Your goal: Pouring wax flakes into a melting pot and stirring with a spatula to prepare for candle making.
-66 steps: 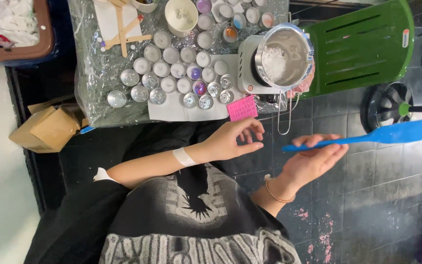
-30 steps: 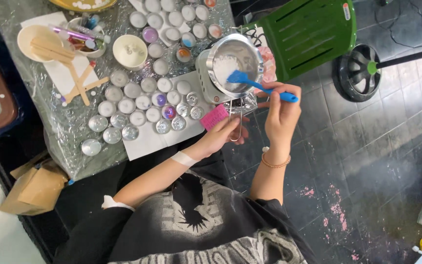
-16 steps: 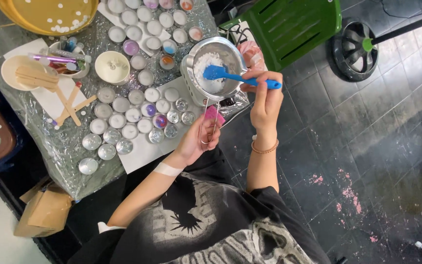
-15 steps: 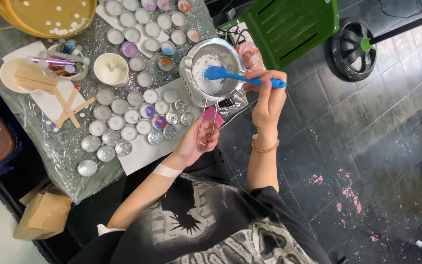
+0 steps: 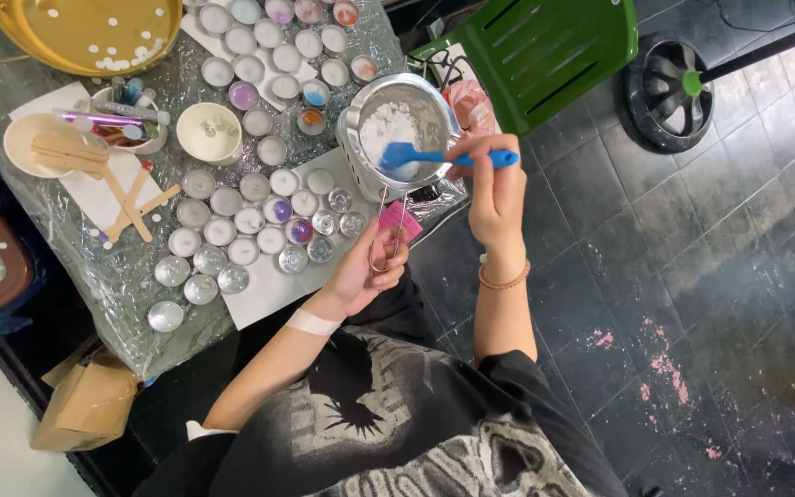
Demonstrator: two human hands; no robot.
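My right hand point(image 5: 496, 187) grips the handle of a blue silicone spatula point(image 5: 434, 156), whose blade rests in the white flakes inside a small metal pot point(image 5: 399, 124). The pot sits on a small white heater point(image 5: 353, 166) at the table's near edge. My left hand point(image 5: 365, 271) is closed around the end of the pot's wire loop handle point(image 5: 385, 230), just off the table edge. A pink card point(image 5: 397, 219) lies beside that handle.
Many small round tins point(image 5: 232, 225), some with coloured fill, cover the plastic-wrapped table point(image 5: 94, 267). A white cup point(image 5: 206, 126), wooden sticks point(image 5: 135, 198), a gold bowl point(image 5: 85, 32), a green plastic chair point(image 5: 545, 46), a fan base point(image 5: 669, 83) and a cardboard box point(image 5: 85, 405) stand around.
My right hand brought the spatula from mid-air into the pot and now has shifted its blade slightly lower left in the flakes. My left hand took hold of the wire handle.
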